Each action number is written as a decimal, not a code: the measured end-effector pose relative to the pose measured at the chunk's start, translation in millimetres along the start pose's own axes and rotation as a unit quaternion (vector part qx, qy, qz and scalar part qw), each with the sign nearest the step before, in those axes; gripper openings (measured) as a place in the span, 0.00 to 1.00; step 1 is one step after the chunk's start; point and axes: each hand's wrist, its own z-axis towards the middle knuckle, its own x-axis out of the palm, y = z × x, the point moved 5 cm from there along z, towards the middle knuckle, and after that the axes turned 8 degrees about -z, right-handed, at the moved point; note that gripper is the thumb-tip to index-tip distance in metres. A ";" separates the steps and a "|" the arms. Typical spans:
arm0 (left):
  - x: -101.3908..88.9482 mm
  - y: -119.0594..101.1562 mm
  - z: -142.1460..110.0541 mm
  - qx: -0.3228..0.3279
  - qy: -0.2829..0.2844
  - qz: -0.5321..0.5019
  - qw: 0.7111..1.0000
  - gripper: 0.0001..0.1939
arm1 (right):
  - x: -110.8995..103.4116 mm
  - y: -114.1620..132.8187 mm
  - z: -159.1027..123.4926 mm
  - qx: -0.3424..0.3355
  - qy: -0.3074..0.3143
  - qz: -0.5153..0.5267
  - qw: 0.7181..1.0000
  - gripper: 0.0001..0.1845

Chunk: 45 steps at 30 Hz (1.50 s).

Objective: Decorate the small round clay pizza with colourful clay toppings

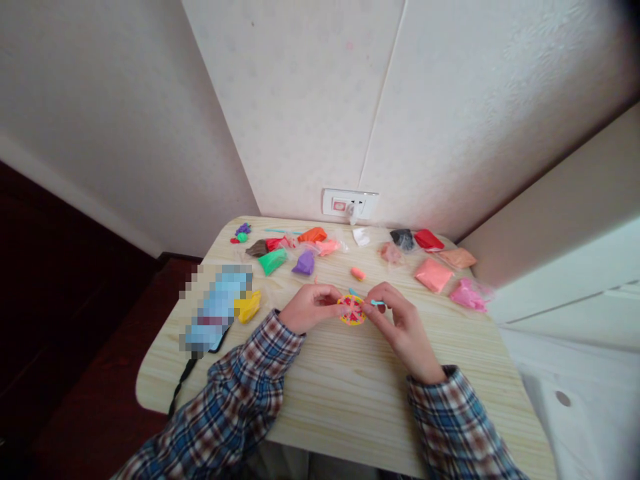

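Above the middle of the table, my left hand [314, 307] pinches the left edge of a small round clay pizza [352, 311]. It has a yellow rim and a red top with pink pieces. On the right, my right hand [400, 327] is closed, thumb against fingers, close to the disc's right edge. A thin light-blue modelling tool [378, 303] shows between those fingers. Its other end seems to come out behind the disc's upper edge. Just beyond lies an orange-pink clay roll [358, 273]. My fingertips hide part of the disc's edges.
Bags of clay stand around: yellow [249, 307], green [273, 261], purple [304, 263], salmon [434, 275], pink [469, 295]. A phone-like device [218, 310] with a black cord lies left. Small clay grapes [243, 229] sit at the back-left corner. A wall socket [350, 203] is behind.
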 end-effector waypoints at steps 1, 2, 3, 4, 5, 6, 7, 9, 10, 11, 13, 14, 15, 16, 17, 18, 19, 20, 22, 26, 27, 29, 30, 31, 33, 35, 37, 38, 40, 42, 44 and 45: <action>0.9 -0.1 0.0 0.000 0.004 -0.003 1.000 0.20 | 0.1 -0.3 0.0 0.000 0.000 0.000 1.000 0.13; 1.8 -0.3 -0.1 0.001 0.007 -0.006 1.000 0.20 | 0.0 -0.7 0.0 -0.001 -0.002 0.000 1.000 0.13; 2.5 -0.4 -0.2 0.000 0.011 -0.008 1.000 0.19 | -0.2 -0.8 -0.1 -0.002 -0.004 0.001 1.000 0.12; 3.1 -0.6 -0.3 -0.001 0.014 -0.010 1.000 0.20 | -0.3 -0.8 -0.1 -0.004 -0.006 0.001 1.000 0.12; 3.5 -0.8 -0.4 -0.003 0.015 -0.013 1.000 0.20 | -0.5 -0.6 -0.1 -0.006 -0.008 0.001 1.000 0.12; 3.7 -1.2 -0.4 -0.004 0.016 -0.015 1.000 0.20 | -0.5 -0.3 -0.1 -0.006 -0.009 0.002 1.000 0.12; 3.7 -1.6 -0.5 -0.005 0.015 -0.019 1.000 0.21 | -0.2 0.1 -0.1 -0.006 -0.008 0.004 1.000 0.12; 3.3 -3.1 -0.8 -0.001 0.014 -0.022 1.000 0.21 | 1.7 1.2 -0.1 -0.005 0.004 0.006 1.000 0.12; 2.9 -4.1 -1.0 0.005 0.013 -0.020 1.000 0.21 | 2.9 1.7 -0.2 -0.006 0.013 0.006 1.000 0.12; 2.5 -5.1 -1.4 0.012 0.012 -0.016 1.000 0.21 | 3.9 2.3 -0.4 -0.007 0.021 0.005 1.000 0.12; 1.7 -7.0 -2.1 0.029 0.010 0.001 1.000 0.20 | 4.8 3.3 -0.8 -0.010 0.028 0.000 1.000 0.12; 1.4 -7.8 -2.4 0.036 0.010 0.012 0.999 0.19 | 4.7 3.4 -1.0 -0.010 0.027 -0.001 1.000 0.13; 1.4 -8.3 -2.6 0.043 0.013 0.023 0.999 0.19 | 4.6 3.5 -1.2 -0.009 0.026 -0.001 1.000 0.13; 1.5 -8.5 -2.7 0.048 0.016 0.033 0.998 0.19 | 4.8 3.5 -1.4 -0.008 0.027 0.000 1.000 0.13; 1.5 -8.6 -2.7 0.053 0.018 0.043 0.998 0.19 | 5.3 3.5 -1.7 -0.007 0.030 0.001 1.000 0.13; 1.5 -8.3 -2.6 0.055 0.019 0.051 0.997 0.19 | 6.2 3.6 -1.9 -0.008 0.035 0.002 0.999 0.13; 1.5 -7.8 -2.5 0.054 0.019 0.056 0.997 0.19 | 7.1 3.7 -2.1 -0.010 0.041 0.003 0.999 0.12; 1.4 -7.2 -2.4 0.052 0.019 0.058 0.997 0.19 | 7.9 3.7 -2.2 -0.013 0.044 0.003 0.999 0.12; 1.7 -5.4 -2.4 0.038 0.022 0.053 0.998 0.20 | 8.1 3.3 -2.3 -0.017 0.041 0.003 0.999 0.11; 2.3 -2.4 -3.0 -0.008 0.037 0.036 0.999 0.23 | 3.3 1.4 -1.7 -0.012 0.003 0.006 1.000 0.12; 2.0 -2.8 -3.0 -0.012 0.038 0.035 0.999 0.23 | 2.2 1.2 -1.7 -0.009 -0.004 0.006 1.000 0.12; 0.6 -4.8 -2.8 -0.008 0.034 0.031 0.999 0.23 | 1.3 1.6 -1.6 -0.008 -0.006 0.009 1.000 0.12; -0.1 -5.9 -2.6 -0.004 0.031 0.026 0.999 0.23 | 1.6 2.1 -1.7 -0.009 -0.001 0.010 1.000 0.13; -0.7 -6.7 -2.4 0.000 0.029 0.021 0.999 0.23 | 2.3 2.7 -1.7 -0.011 0.007 0.010 1.000 0.13; -1.5 -7.2 -1.9 0.004 0.027 0.014 1.000 0.24 | 3.9 3.4 -1.8 -0.014 0.024 0.009 1.000 0.13; -1.6 -5.6 -1.6 -0.004 0.029 0.013 0.999 0.24 | 4.9 3.3 -1.9 -0.012 0.034 0.008 0.999 0.13; -1.7 -3.4 -1.5 -0.014 0.029 0.012 0.999 0.23 | 4.7 3.1 -1.9 -0.009 0.033 0.012 0.999 0.14; -1.9 -2.5 -1.5 -0.018 0.027 0.009 0.999 0.23 | 4.2 3.0 -1.9 -0.009 0.030 0.014 0.999 0.14; -2.5 -1.8 -1.8 -0.023 0.022 -0.001 0.999 0.23 | 3.0 3.1 -2.1 -0.009 0.025 0.016 1.000 0.14; -3.1 -2.3 -2.2 -0.023 0.020 -0.008 0.999 0.22 | 1.9 3.1 -2.2 -0.009 0.018 0.012 1.000 0.14; -3.6 -3.6 -2.5 -0.017 0.023 -0.010 1.000 0.22 | 1.3 2.9 -2.2 -0.008 0.013 0.007 1.000 0.14; -4.1 -3.9 -2.4 -0.014 0.024 -0.010 1.000 0.21 | 1.5 2.6 -2.0 -0.008 0.013 0.007 1.000 0.14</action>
